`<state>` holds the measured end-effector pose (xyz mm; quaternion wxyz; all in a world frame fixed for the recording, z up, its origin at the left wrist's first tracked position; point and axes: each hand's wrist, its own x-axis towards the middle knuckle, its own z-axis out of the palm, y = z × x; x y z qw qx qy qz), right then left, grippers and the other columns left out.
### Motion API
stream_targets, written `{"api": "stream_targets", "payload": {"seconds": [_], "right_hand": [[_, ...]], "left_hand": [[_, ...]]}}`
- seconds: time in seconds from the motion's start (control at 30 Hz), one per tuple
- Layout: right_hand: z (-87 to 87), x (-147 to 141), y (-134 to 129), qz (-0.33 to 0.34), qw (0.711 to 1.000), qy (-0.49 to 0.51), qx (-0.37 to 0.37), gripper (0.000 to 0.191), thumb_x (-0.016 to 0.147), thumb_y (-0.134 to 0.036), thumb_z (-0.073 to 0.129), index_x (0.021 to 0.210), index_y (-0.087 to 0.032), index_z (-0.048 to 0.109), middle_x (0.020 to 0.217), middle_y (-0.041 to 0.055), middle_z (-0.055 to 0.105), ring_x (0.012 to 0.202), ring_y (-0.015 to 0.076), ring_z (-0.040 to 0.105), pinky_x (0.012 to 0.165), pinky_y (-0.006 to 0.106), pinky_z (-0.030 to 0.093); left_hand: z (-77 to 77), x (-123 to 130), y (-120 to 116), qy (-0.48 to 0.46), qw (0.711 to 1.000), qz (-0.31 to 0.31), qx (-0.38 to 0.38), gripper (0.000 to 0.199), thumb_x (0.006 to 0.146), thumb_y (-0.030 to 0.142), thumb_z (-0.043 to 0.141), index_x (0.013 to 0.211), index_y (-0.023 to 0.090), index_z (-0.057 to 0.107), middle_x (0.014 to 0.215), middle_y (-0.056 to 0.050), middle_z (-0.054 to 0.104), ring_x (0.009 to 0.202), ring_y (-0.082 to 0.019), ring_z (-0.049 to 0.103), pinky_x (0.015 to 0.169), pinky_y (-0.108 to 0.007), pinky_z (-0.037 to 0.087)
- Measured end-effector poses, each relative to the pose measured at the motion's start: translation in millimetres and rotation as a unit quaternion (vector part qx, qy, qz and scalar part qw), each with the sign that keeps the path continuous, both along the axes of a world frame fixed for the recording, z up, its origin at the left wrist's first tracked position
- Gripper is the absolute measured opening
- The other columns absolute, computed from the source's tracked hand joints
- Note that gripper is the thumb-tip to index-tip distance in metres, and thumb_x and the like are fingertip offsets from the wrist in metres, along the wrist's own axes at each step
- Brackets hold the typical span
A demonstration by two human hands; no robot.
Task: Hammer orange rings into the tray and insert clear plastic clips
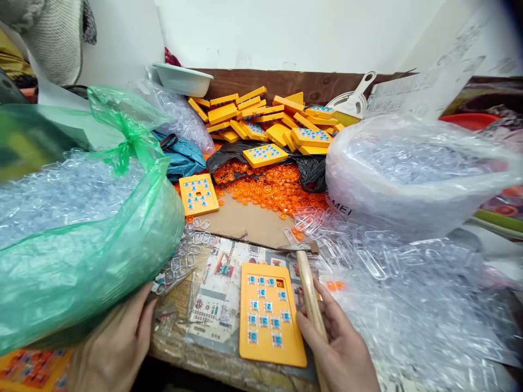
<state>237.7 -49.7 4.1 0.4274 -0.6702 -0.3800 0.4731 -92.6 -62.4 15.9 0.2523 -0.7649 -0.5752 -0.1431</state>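
Head view: clasping a hammer (311,299) by its wooden handle, with the right grip (345,343) closed around it, at five o'clock. Between seven and eight, beside a green bag (93,283) of clear pieces, the left grip (114,337), partly curled; impossible to tell if holding anything. At six, flat on a printed sheet (212,286) over the worktop (175,340), a yellow plate (265,310) set with blue-centred inserts. Probably light, stiff and slick, with inserts likely easy to dislodge; best taken by the plain side edges. In the hammer, likely a head-heavy balance; best held well down the handle. On the sheet, drawings, a QR code and lettering too small to read. At four, loose clear strips (408,310). At three, a white bag (379,215) marked "MEI" in black, with preceding letters unclear. Beyond, toward twelve, a spread of orange rings (265,189), then heaped yellow plates (278,133). Farthest, at two, paper (429,79) with unreadable marks; at eleven, a pale basin (182,80).
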Motion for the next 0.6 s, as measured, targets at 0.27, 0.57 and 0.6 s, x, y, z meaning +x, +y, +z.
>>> {"api": "stream_targets", "payload": {"seconds": [0.27, 0.57, 0.6], "right_hand": [[3.3, 14.2, 3.3, 0.095, 0.927, -0.362, 0.037, 0.066, 0.084, -0.056, 0.039, 0.133, -0.014, 0.051, 0.135, 0.0099, 0.056, 0.122, 0.0266, 0.055, 0.099, 0.041, 0.048], [14.4, 18.1, -7.0, 0.181, 0.743, -0.623, 0.164, 0.038, 0.096, -0.039, 0.039, 0.127, -0.02, 0.052, 0.122, 0.0091, 0.063, 0.086, 0.0197, 0.073, 0.055, 0.027, 0.061], [17.7, 18.7, -9.2, 0.175, 0.731, -0.632, 0.191, 0.038, 0.095, -0.038, 0.041, 0.127, -0.019, 0.052, 0.12, 0.0108, 0.063, 0.087, 0.0208, 0.072, 0.056, 0.028, 0.061]], "left_hand": [[-3.7, 24.2, 16.8, -0.119, 0.993, 0.012, -0.008, 0.03, 0.094, 0.022, 0.041, 0.115, 0.008, 0.058, 0.103, -0.013, 0.072, 0.084, -0.024, 0.07, 0.077, -0.034, 0.051], [-10.1, 23.4, 25.5, -0.116, 0.993, -0.004, -0.027, 0.039, 0.091, 0.012, 0.04, 0.128, 0.007, 0.05, 0.116, -0.017, 0.068, 0.095, -0.027, 0.069, 0.085, -0.039, 0.053], [-10.9, 22.3, 26.4, -0.12, 0.992, -0.007, -0.031, 0.04, 0.091, 0.012, 0.04, 0.13, 0.008, 0.049, 0.117, -0.017, 0.068, 0.095, -0.028, 0.069, 0.084, -0.039, 0.054]]}}
